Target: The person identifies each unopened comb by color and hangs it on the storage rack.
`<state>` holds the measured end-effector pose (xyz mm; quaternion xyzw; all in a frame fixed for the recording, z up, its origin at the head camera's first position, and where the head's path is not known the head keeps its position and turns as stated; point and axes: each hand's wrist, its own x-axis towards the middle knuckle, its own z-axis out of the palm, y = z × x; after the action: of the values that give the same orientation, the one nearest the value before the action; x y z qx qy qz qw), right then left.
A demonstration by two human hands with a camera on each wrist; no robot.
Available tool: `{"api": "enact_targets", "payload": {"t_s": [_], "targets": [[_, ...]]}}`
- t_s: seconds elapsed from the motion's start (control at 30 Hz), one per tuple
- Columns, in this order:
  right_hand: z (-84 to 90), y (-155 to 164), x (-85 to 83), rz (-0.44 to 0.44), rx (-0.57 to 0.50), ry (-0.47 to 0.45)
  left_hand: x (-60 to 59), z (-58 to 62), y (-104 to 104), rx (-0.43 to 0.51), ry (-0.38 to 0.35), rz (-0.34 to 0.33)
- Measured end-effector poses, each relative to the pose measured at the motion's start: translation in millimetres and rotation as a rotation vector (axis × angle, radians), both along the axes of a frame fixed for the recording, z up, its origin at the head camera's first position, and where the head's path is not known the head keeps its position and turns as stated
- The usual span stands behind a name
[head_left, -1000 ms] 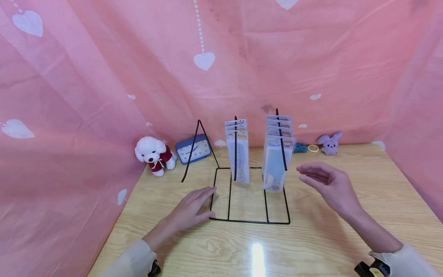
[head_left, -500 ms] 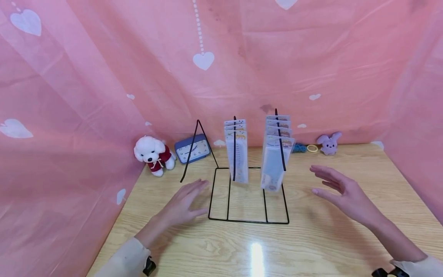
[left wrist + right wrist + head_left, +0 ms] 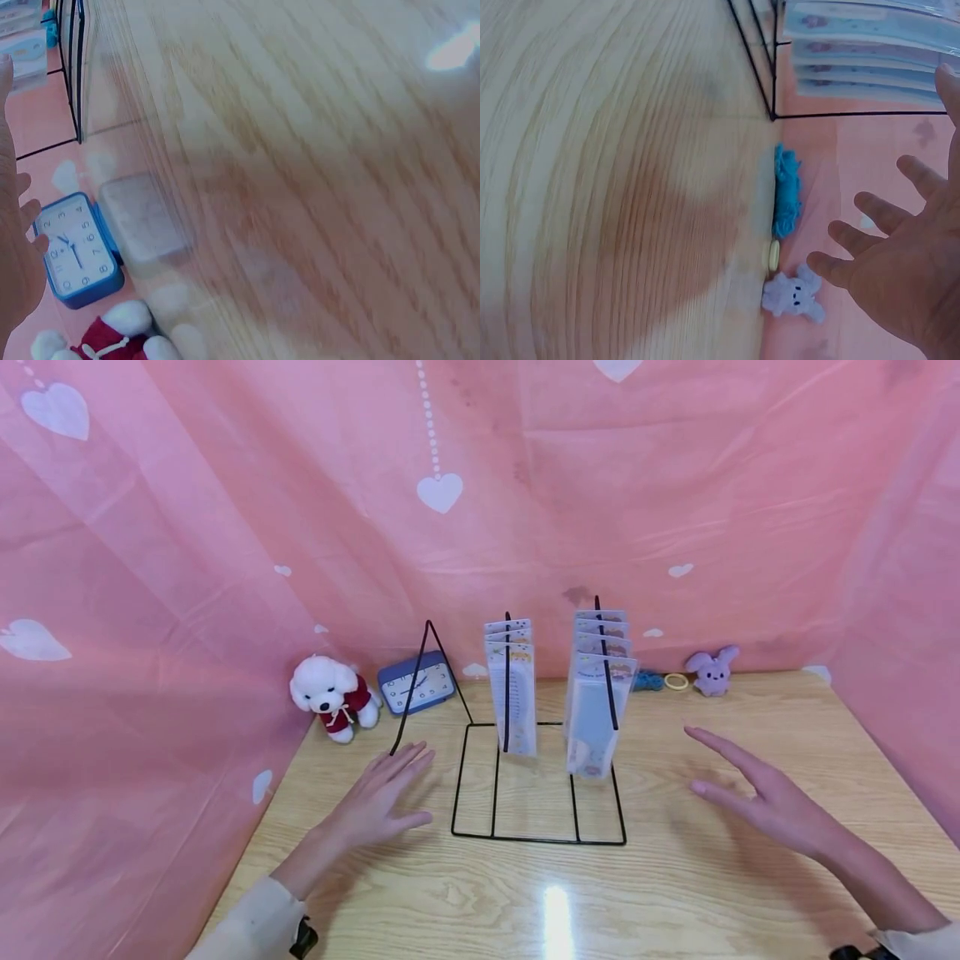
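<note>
A black wire display rack (image 3: 536, 840) stands on the wooden table. Flat clear packets with printed tops (image 3: 522, 702) hang from its middle prong. On the right prong hang several more packets (image 3: 592, 722), with a pale blue front. The left prong (image 3: 411, 693) is bare. My left hand (image 3: 367, 806) is held left of the rack base, fingers spread and holding nothing; its fingertips lie near the left prong's lower end. To the right of the rack, apart from it, my right hand (image 3: 776, 806) holds nothing. Its spread fingers (image 3: 881, 214) show in the right wrist view.
Behind the rack at left are a white plush dog (image 3: 325, 687) in a red top and a blue clock (image 3: 417, 685). At right sit a teal bundle (image 3: 648, 681), a yellow ring (image 3: 677, 682) and a purple plush bunny (image 3: 712, 673). Pink curtain (image 3: 525, 485) hangs behind.
Both hands have moved outward, away from the rack. The left hand has left the rack's base edge, and the right hand's fingers have spread. Rack and packets stay in place.
</note>
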<state>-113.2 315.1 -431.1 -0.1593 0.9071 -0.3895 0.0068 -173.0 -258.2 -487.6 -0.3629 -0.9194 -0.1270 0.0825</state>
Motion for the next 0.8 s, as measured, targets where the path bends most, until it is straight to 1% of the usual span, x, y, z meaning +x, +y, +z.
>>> {"api": "enact_targets", "payload": {"t_s": [0.13, 0.23, 0.3, 0.4, 0.5, 0.63, 0.67, 0.8], "targets": [[-2.0, 4.5, -2.1, 0.033, 0.015, 0.05, -0.4, 2.8, -5.2, -0.03, 0.024, 0.017], [-4.0, 7.5, -3.2, 0.039, 0.033, 0.104, 0.1, 5.4, -8.0, -0.056, 0.041, 0.051], [-5.8, 9.9, -2.5, 0.026, 0.084, 0.155, 0.9, 7.6, -9.5, -0.073, 0.044, 0.083], [-7.3, 14.0, 0.4, 0.001, 0.203, 0.207, 2.2, 11.5, -10.9, -0.093, 0.035, 0.132], [-8.0, 17.2, 4.4, -0.024, 0.312, 0.228, 3.8, 15.4, -11.9, -0.121, 0.024, 0.18], [-9.0, 18.5, 8.6, -0.069, 0.404, 0.241, 6.0, 18.6, -12.4, -0.168, 0.019, 0.23], [-9.3, 18.2, 9.3, -0.08, 0.426, 0.251, 6.3, 18.5, -12.5, -0.179, 0.021, 0.239], [-10.3, 16.6, 11.2, -0.121, 0.505, 0.3, 6.4, 17.4, -12.4, -0.209, 0.073, 0.253]]}}
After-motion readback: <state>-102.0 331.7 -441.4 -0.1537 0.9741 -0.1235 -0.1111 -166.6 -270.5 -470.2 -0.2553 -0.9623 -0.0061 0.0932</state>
